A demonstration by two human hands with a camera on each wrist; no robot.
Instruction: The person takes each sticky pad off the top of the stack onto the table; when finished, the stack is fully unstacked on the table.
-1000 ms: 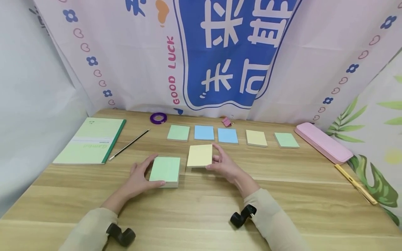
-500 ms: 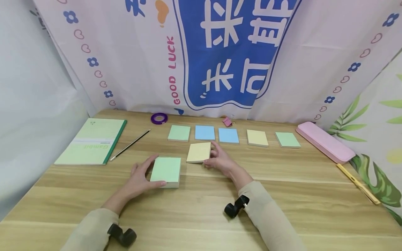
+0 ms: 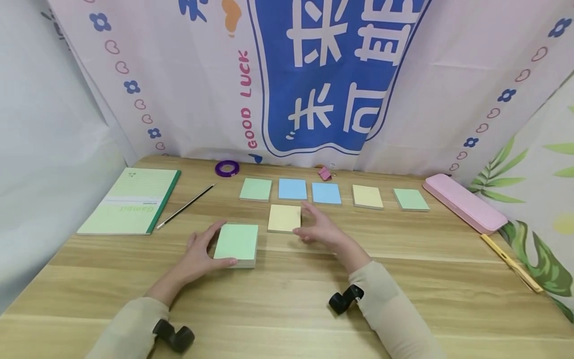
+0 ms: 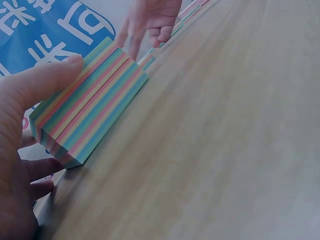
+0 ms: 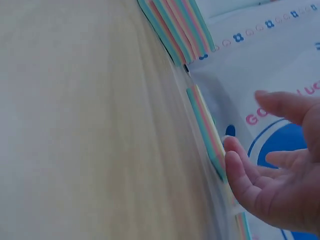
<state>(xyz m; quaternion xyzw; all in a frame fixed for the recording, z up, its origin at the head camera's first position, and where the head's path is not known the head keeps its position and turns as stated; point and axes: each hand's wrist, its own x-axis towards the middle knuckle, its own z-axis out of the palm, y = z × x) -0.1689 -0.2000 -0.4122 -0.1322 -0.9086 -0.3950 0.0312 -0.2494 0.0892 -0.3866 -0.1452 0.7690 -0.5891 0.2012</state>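
On the table in the head view, my left hand point(image 3: 199, 259) holds a thick stack of sticky notes point(image 3: 236, 244) between thumb and fingers. Its top sheet is green, and the left wrist view shows striped coloured layers along the sides of the stack point(image 4: 90, 107). A thinner sticky note pad with a yellow top point(image 3: 284, 218) lies flat on the table, right of and beyond that stack. Beside its right edge is my right hand point(image 3: 323, 228), thumb and fingers spread. In the right wrist view those fingers point(image 5: 240, 175) curve loosely next to the pad point(image 5: 206, 131) without gripping it.
Behind lies a row of sticky note pads: green point(image 3: 255, 189), two blue point(image 3: 292, 189), yellow point(image 3: 367, 197) and green point(image 3: 410, 199). A notebook point(image 3: 127, 202) and pencil point(image 3: 186, 206) lie left. Purple tape point(image 3: 226, 168) and a pink clip point(image 3: 324, 173) sit behind; a pink case point(image 3: 464, 203) and yellow knife point(image 3: 511, 262) lie right.
My right hand has set the yellow-topped pad down flat on the table, slightly farther back, and let go of it, drawing slightly rightward. The left hand and its stack stay in place.
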